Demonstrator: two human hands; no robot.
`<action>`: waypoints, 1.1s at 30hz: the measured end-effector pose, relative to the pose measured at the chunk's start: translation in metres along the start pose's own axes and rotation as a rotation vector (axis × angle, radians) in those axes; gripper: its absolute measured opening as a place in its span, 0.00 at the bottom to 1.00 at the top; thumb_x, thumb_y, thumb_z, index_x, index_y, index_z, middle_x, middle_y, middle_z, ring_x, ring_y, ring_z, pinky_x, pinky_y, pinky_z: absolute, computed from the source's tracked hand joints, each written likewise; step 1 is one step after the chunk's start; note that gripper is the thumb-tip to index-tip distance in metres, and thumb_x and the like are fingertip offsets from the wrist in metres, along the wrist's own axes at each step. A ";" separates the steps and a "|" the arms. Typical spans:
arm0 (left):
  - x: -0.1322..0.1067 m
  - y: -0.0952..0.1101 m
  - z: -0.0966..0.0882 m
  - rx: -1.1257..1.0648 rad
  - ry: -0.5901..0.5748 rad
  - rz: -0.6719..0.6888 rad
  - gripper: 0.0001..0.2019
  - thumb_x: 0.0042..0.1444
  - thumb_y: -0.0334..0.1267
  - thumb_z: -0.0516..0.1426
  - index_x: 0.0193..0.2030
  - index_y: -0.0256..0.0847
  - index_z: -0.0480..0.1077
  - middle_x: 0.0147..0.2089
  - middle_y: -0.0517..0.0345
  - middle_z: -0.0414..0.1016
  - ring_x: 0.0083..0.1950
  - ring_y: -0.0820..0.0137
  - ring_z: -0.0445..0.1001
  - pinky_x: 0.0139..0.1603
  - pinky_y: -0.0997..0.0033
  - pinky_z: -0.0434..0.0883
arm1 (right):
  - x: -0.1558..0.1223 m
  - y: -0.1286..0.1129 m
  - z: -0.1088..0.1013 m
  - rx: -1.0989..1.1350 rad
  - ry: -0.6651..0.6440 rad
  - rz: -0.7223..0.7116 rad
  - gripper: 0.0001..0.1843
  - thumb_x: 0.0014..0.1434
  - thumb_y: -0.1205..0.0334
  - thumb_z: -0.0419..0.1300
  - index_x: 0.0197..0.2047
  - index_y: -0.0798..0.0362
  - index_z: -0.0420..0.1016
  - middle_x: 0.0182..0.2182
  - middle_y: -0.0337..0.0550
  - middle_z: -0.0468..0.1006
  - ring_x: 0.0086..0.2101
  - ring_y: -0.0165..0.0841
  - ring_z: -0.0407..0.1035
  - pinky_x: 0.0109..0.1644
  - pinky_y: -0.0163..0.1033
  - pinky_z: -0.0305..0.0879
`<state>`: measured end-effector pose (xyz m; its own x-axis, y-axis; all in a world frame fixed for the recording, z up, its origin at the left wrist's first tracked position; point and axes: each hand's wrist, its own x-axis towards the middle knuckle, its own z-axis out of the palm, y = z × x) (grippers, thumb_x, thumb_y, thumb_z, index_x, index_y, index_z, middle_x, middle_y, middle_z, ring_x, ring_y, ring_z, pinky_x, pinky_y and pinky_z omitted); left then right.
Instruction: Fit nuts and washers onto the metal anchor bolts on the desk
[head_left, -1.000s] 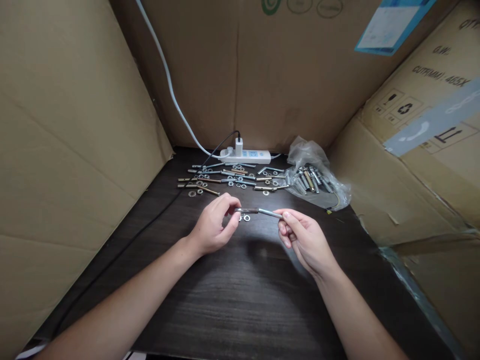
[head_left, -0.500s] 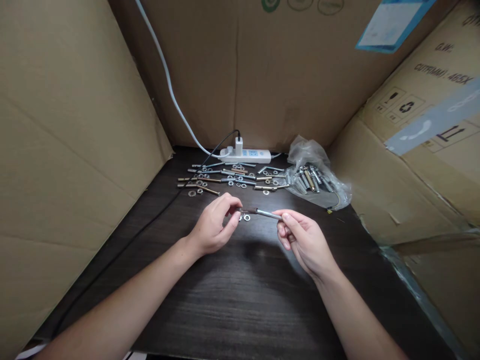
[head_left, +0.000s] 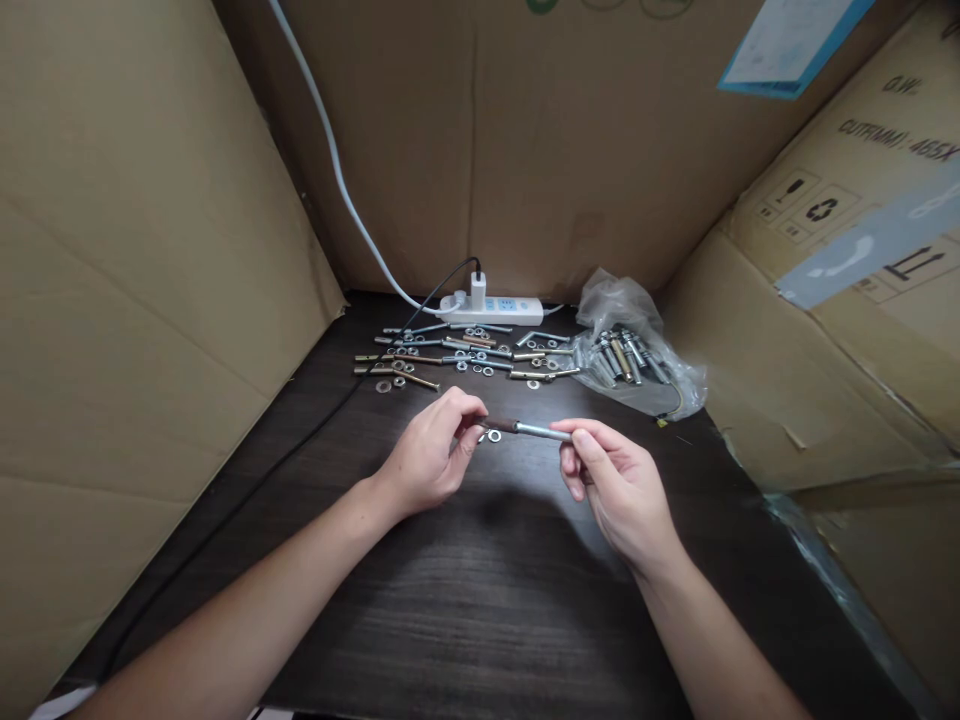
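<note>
My left hand (head_left: 429, 448) pinches the left end of a rusty brown metal sleeve (head_left: 501, 424) between thumb and fingertips, just above the table. A silver bolt shank (head_left: 541, 432) sticks out of the sleeve's right end, in line with it. On the shank's far right end my right hand (head_left: 621, 482) has thumb and forefinger closed, the other fingers curled. Whatever lies inside the sleeve is hidden. A small washer (head_left: 494, 437) lies on the table just below the sleeve, and another small ring beside it is partly covered by my left fingertips.
Rows of bolts, sleeves, nuts and washers (head_left: 420, 359) lie behind my hands on the dark table (head_left: 480, 620). A clear plastic bag (head_left: 611, 300) of anchor bolts stands right. Behind is a white power strip (head_left: 491, 312). A black cable (head_left: 300, 450) crosses left; cardboard walls (head_left: 150, 250) surround three sides.
My right hand has shifted slightly right with the bolt shank, and the sleeve has moved a little the same way. The left hand has barely moved. The view has tilted slightly.
</note>
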<state>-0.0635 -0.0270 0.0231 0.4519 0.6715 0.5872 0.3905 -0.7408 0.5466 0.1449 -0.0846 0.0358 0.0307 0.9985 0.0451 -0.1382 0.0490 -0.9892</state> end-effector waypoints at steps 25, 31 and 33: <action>0.002 0.001 0.001 0.000 -0.101 -0.071 0.05 0.61 0.32 0.49 0.43 0.40 0.60 0.35 0.59 0.64 0.33 0.74 0.65 0.36 0.73 0.65 | 0.005 0.007 -0.009 -0.460 0.115 -0.303 0.11 0.63 0.60 0.52 0.41 0.54 0.74 0.26 0.40 0.70 0.23 0.26 0.63 0.27 0.33 0.61; 0.002 0.002 0.001 -0.003 -0.103 -0.043 0.04 0.59 0.31 0.50 0.41 0.40 0.61 0.35 0.60 0.64 0.33 0.75 0.65 0.37 0.74 0.65 | 0.010 0.009 -0.011 -0.349 0.101 -0.234 0.13 0.62 0.55 0.54 0.40 0.55 0.74 0.25 0.39 0.69 0.21 0.25 0.61 0.24 0.32 0.59; 0.001 0.002 0.003 -0.006 -0.096 -0.041 0.03 0.58 0.31 0.50 0.40 0.40 0.61 0.34 0.60 0.64 0.33 0.74 0.65 0.37 0.74 0.65 | 0.012 0.011 -0.012 -0.274 0.085 -0.191 0.14 0.61 0.54 0.55 0.39 0.55 0.74 0.24 0.38 0.68 0.20 0.25 0.60 0.23 0.32 0.58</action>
<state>-0.0599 -0.0276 0.0234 0.5104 0.6963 0.5045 0.4056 -0.7123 0.5728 0.1556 -0.0720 0.0238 0.1140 0.9659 0.2323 0.1489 0.2146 -0.9653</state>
